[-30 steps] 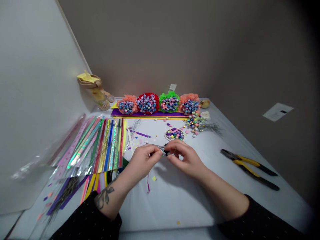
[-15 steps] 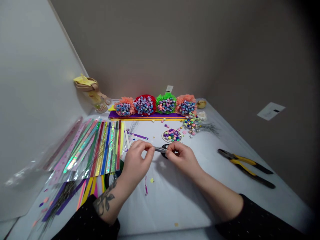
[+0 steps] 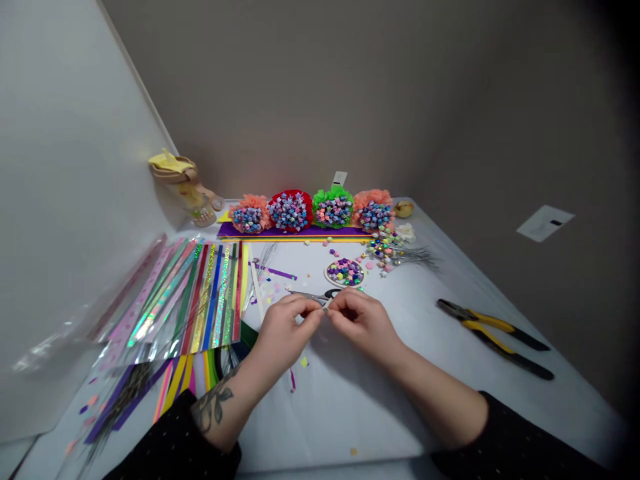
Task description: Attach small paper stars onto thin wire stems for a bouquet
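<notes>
2 black sleeves (image 3: 175, 437) with small, scattered pale dots; on the left forearm (image 3: 249, 390), a dark leafy tattoo (image 3: 218, 405).

Light is dim, right edge black, small details seemingly blurred.

One left hand (image 3: 287, 330) and one right hand (image 3: 361, 325) make two — with what looks like one small pale piece (image 3: 328, 305) between them, too small to be sure of. There are four flowers (image 3: 290, 210) — two peach, one red, one green. I count one pair of scissors (image 3: 315, 297), one pair of pliers (image 3: 493, 323), one dish (image 3: 327, 275) and one cup (image 3: 190, 193). The white cards (image 3: 545, 223) number two, and the shiny strips (image 3: 194, 300) come to at least ten.
</notes>
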